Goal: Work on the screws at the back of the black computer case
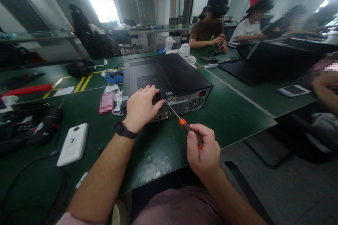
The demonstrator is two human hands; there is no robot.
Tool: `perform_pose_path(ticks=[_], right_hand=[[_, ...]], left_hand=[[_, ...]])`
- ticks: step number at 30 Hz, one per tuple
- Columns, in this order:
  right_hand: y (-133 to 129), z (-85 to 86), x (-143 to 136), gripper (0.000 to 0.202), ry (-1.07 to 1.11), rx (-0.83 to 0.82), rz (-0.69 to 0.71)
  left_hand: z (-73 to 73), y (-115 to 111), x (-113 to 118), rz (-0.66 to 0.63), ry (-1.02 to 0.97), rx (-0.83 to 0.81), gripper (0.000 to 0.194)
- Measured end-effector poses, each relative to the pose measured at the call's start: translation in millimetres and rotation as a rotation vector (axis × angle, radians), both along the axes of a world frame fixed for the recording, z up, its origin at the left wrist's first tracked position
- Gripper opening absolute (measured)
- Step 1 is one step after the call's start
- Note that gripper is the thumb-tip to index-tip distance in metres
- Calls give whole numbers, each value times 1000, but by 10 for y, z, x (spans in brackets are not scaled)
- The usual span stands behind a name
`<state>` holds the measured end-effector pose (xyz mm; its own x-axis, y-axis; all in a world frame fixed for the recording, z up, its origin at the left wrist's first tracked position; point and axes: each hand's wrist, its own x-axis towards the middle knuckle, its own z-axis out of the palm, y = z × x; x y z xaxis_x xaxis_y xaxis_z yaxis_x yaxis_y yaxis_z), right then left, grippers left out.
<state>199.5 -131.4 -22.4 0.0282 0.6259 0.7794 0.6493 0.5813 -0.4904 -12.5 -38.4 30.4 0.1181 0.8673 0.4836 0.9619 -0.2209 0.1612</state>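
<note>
A black computer case [182, 72] lies flat on the green table, its rear panel with a round fan grille turned toward me. My left hand [144, 107] rests on the case's top near its rear edge, fingers apart, the thumb reaching down by the screwdriver's tip. In my right hand [202, 147] is a screwdriver [186, 125] with an orange and dark handle. Its thin shaft points up and left, and the tip meets the rear edge of the case beside my left thumb. What lies exactly under the tip is too small to tell.
Left of the case are a blue tray [114, 77], small packets and a white phone-like device [73, 144]. Cables and a black bag lie farther left. Beyond are a white bottle and people seated; a phone [294, 91] lies right.
</note>
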Motion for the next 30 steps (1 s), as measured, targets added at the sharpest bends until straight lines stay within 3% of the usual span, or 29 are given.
perform_pose_path(ticks=[8,16,23,30], right_hand=[[-23,-6,-26,26,-28,-52,1],[26,-12,33,17,-45,-12,-21],[31,91,0,29,-45,-5,46],[46,155,29,27,-78,-1,83]], left_hand=[[-6,14,-4,2,5,-8,37],[6,2,2,-13,6,-6,40],[6,-2,6,-17,8,-8,39],[16,-10,8,-30,-4,-7,40]])
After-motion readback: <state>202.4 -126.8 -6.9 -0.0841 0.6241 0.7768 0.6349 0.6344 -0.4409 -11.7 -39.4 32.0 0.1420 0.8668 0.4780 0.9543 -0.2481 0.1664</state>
